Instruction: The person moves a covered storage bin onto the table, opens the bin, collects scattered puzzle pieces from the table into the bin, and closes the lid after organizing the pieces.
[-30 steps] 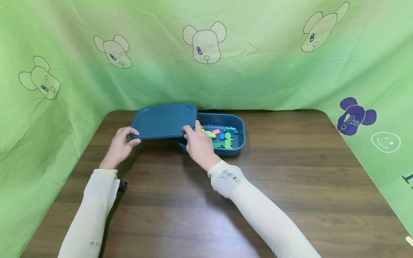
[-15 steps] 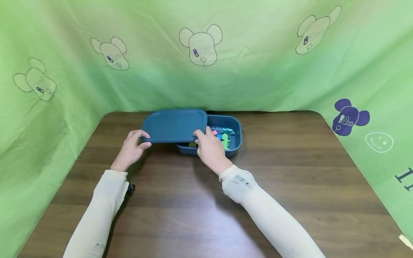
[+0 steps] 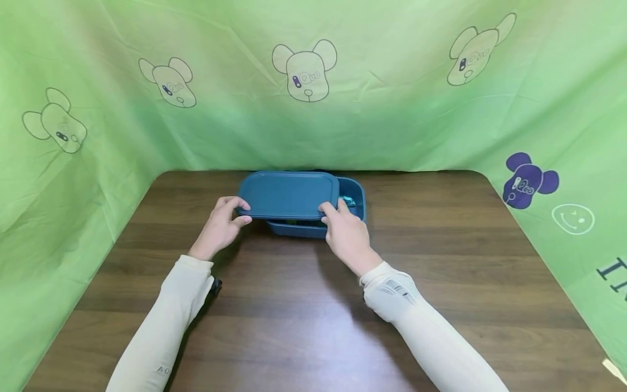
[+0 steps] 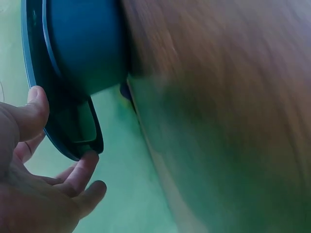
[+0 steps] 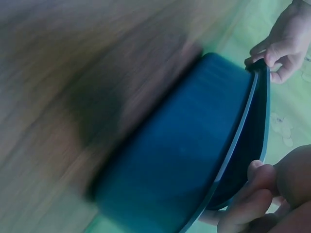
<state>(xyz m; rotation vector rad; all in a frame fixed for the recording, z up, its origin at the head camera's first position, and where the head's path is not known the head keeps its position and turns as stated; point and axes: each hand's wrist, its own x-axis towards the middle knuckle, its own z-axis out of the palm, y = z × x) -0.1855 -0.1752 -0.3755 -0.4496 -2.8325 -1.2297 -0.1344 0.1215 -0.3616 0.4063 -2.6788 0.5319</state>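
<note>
A flat dark-blue lid (image 3: 289, 195) with rounded corners lies over the left and middle of a blue plastic box (image 3: 303, 231). My left hand (image 3: 220, 226) pinches its left end, thumb below the edge and fingers above. My right hand (image 3: 346, 234) grips its right front corner. In the right wrist view a wedge-shaped gap shows between the lid (image 5: 250, 141) and the box rim. At the uncovered right end, a small teal toy piece (image 3: 348, 201) shows inside the box. The other contents are mostly hidden under the lid.
The box stands at the far edge of a brown wooden table (image 3: 294, 326). A green curtain (image 3: 392, 109) printed with bear heads hangs behind and along both sides. A small pale strip (image 3: 614, 371) is at the right edge.
Both hands have carried the lid to the right and lower over the box. The colourful toy pieces visible earlier are now mostly covered.
</note>
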